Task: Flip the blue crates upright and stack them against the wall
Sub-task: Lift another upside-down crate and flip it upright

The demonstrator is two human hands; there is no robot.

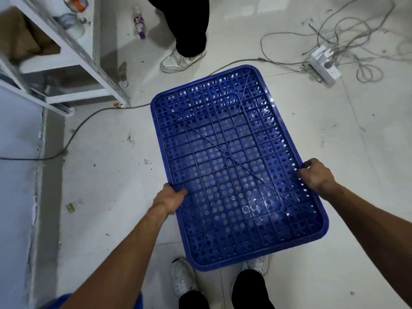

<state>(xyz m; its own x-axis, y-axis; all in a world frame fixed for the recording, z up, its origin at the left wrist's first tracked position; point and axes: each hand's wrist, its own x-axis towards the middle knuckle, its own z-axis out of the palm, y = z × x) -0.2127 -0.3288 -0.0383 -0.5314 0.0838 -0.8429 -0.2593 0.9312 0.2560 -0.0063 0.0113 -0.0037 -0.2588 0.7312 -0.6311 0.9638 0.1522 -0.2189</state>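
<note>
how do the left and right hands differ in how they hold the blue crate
The left hand grips the left long edge of the blue crate, the right hand its right long edge. The left hand sits nearer the person, the right hand farther along. Both curl round the rim.

Storage or utility room in a workplace, not a home. Indicators:
- White slotted-angle steel shelving rack, upper left of frame, holding brown cardboard and loose items.
- Pale glossy tiled floor, stained and scuffed, with bits of debris.
- White multi-socket power strip lying on the floor, upper right, amid tangled grey cables.
- Clear plastic bottle with purple label lying on the floor, top centre.
- Blue perforated plastic crate, industrial type, centre frame.
</note>
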